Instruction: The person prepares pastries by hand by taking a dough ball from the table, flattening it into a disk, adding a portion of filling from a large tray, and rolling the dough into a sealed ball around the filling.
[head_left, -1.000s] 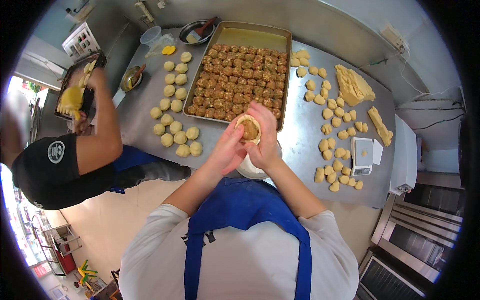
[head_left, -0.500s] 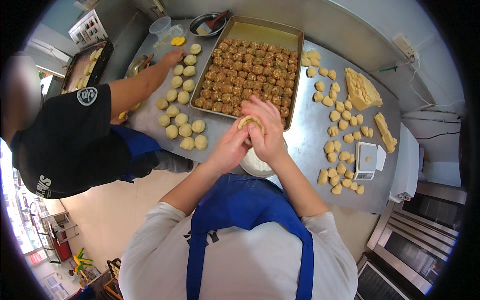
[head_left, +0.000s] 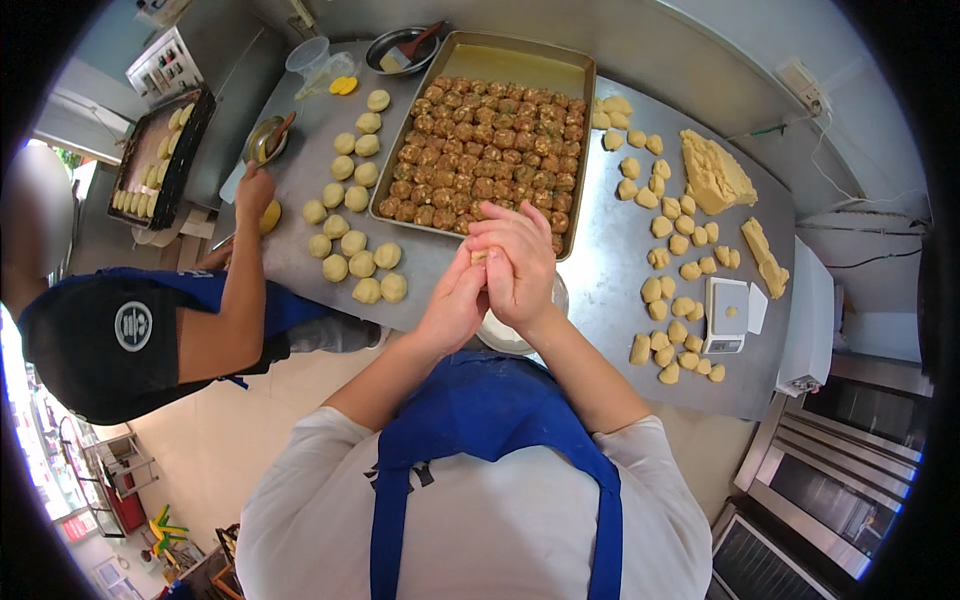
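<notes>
A: What did the view show, from largest thing to smallest?

B: A steel desk (head_left: 610,300) filled the frame. On it lay a metal baking tray (head_left: 520,62), its near part packed with rows of brown filling balls (head_left: 490,150). To the person's right sat a yellow dough block (head_left: 712,172), and below it a small white scale (head_left: 725,315).

A: And the pale pieces?

B: Round dough balls (head_left: 355,245) stood in loose rows to the left of the tray; cut dough lumps (head_left: 670,225) lay scattered to its right, near the scale.

A: How were the person's own hands placed?

B: The left hand (head_left: 455,305) and right hand (head_left: 520,262) were pressed together over the near edge of the tray, both cupped closed around a single dough piece (head_left: 480,257), of which only a sliver showed between the fingers. A white bowl (head_left: 500,335) sat on the desk just beneath the wrists.

A: Was anyone else present?

B: A co-worker's hand (head_left: 255,190) rested on the desk at far left, beside a small metal bowl (head_left: 265,140) with a spoon in it; whether it gripped anything could not be told.
</notes>
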